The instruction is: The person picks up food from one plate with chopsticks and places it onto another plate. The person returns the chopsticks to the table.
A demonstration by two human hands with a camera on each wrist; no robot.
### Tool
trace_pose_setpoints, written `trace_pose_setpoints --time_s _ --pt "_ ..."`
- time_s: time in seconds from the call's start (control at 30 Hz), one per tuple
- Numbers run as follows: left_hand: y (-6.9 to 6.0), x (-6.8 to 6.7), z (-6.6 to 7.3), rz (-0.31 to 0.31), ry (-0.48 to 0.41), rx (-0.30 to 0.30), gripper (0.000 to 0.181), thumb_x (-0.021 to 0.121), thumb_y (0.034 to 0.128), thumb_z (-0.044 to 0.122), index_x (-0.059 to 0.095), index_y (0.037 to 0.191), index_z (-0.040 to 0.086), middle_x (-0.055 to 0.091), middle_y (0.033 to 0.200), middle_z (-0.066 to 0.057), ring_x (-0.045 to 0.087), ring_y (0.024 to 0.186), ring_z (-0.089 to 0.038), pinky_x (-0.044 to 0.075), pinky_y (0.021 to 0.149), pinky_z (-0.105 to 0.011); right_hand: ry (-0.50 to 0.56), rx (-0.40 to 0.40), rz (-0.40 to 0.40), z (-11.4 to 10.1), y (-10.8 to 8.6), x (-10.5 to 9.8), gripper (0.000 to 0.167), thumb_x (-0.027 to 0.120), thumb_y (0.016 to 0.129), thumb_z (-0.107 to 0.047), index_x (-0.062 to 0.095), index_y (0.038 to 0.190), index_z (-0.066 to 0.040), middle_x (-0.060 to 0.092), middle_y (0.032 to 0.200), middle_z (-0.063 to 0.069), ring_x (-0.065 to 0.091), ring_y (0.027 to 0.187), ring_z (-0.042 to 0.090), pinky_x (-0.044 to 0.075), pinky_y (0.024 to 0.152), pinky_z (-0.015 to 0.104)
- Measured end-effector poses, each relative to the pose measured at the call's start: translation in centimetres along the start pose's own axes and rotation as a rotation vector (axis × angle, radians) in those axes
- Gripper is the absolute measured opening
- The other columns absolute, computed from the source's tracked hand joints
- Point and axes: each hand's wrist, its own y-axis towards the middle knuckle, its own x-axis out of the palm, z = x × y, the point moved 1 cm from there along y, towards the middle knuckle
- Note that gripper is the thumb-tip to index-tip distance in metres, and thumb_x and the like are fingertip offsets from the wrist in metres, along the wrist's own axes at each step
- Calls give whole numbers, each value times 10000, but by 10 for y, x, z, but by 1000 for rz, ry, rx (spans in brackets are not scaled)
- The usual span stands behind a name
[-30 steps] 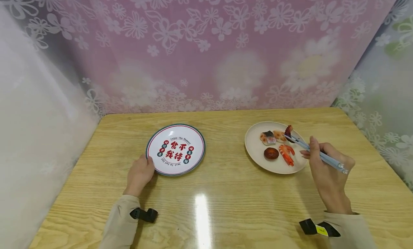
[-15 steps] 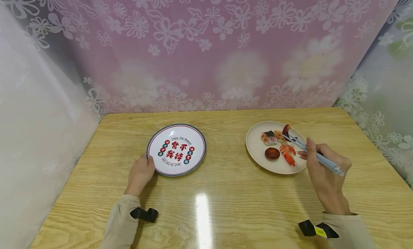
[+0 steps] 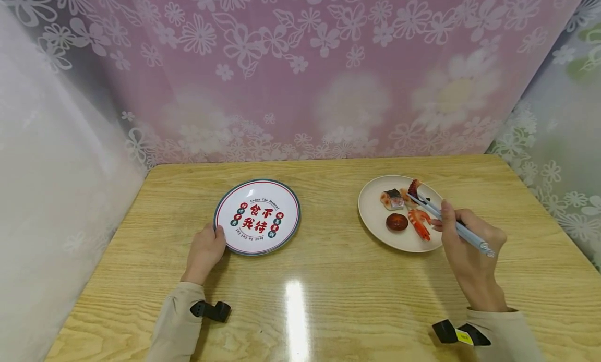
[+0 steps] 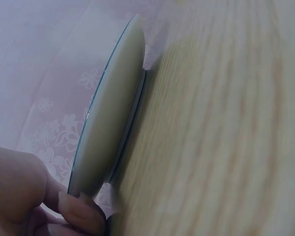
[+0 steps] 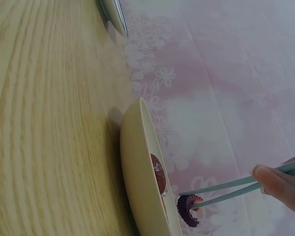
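Note:
My left hand (image 3: 205,252) grips the near left rim of a white plate (image 3: 291,216) with a blue-green edge and red lettering. In the left wrist view, fingertips (image 4: 81,214) lie under that plate's rim. My right hand (image 3: 474,263) holds pale blue chopsticks (image 3: 469,238) over a beige plate (image 3: 371,231). Between the chopstick tips is a dark red octopus tentacle (image 5: 187,211), just above the plate's rim in the right wrist view. On the beige plate lie a red-and-white shrimp (image 3: 419,225), a round brown piece like a mushroom cap (image 3: 396,221) and a silver-skinned fish piece (image 3: 392,200).
Both plates stand on a wooden table (image 3: 328,278), well apart from each other. A pink flowered curtain (image 3: 305,91) hangs behind the table's back edge. Black wrist straps (image 3: 209,311) sit over both sleeves.
The right hand has shifted slightly left, and the chopsticks and tentacle have moved left with it over the beige plate. My left hand keeps its place on the white plate's rim.

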Motion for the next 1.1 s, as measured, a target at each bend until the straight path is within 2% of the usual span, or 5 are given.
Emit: trace_pose_setpoints --time_s 0.13,0.33,0.53,0.83,1.1 --pt "1 0 0 3 -4 -4 380 318 1027 196 498 1128 -124 550 732 -156 541 596 -234 402 518 -317 -5 -10 2 -2 0 1 243 642 884 -25 657 685 114 654 609 204 509 653 -214 366 524 20" --pt "3 2 0 -13 -36 -28 400 303 1034 212 473 1177 -120 554 682 -134 543 500 -191 409 479 -305 -21 -43 6 -5 -1 4 272 651 881 -50 660 659 105 654 592 183 497 650 -218 359 517 17" --pt "2 2 2 -6 -35 -29 383 305 1031 208 483 1148 -111 547 641 -120 530 475 -182 391 468 -299 -46 -96 7 -6 -3 7 295 658 876 -83 648 623 68 636 553 139 482 544 -138 319 465 52" --pt "3 3 1 3 -20 -29 354 309 1028 207 500 1093 -85 541 596 -99 515 462 -177 377 471 -296 25 -107 -4 -8 -6 11 248 657 867 -44 657 644 62 647 574 152 512 546 -124 279 408 81" --pt "2 3 0 0 -20 -30 340 309 1028 205 501 1073 -72 539 578 -90 512 453 -173 372 469 -295 63 -105 9 -10 -8 15 222 664 857 -30 675 658 66 656 585 157 538 554 -115 302 433 62"
